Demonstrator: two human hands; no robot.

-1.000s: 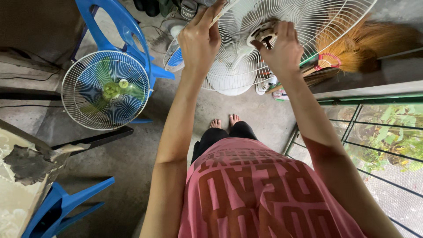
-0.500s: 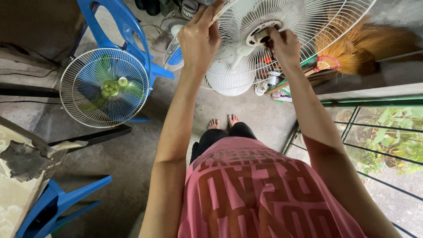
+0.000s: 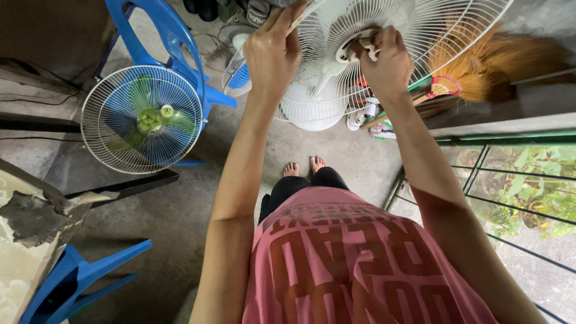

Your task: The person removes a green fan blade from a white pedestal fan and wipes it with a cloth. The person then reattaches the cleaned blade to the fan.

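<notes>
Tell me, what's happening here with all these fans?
A person in a pink shirt is standing barefoot on a concrete floor, working on a large white fan grille held up in front of them. Their left hand grips the grille's rim, while their right hand is at the round hub in its middle, fingers closed on it. To the left, a smaller fan with green blades leans by a blue plastic chair. A straw broom lies behind.
</notes>
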